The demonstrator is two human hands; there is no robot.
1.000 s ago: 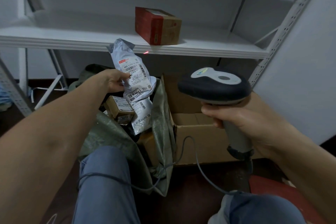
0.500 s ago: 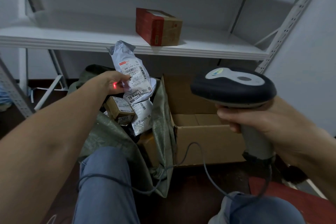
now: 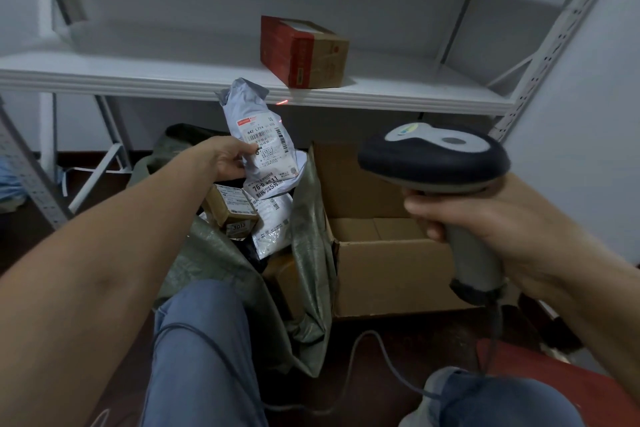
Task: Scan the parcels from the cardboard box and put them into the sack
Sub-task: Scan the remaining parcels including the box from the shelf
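- Left hand (image 3: 228, 159): grip pinches a grey mailer parcel (image 3: 263, 142), held above the green sack (image 3: 304, 218).
- Right hand (image 3: 491, 229): grip wrapped round the scanner (image 3: 436, 163) handle.
- Cardboard box (image 3: 391, 274): open, touching the sack's right side.

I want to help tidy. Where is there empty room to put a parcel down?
The white shelf is bare left of the red-and-brown box, and also to its right. The cardboard box looks empty inside. The green sack is crowded with parcels, beneath the grey mailer in the left hand.
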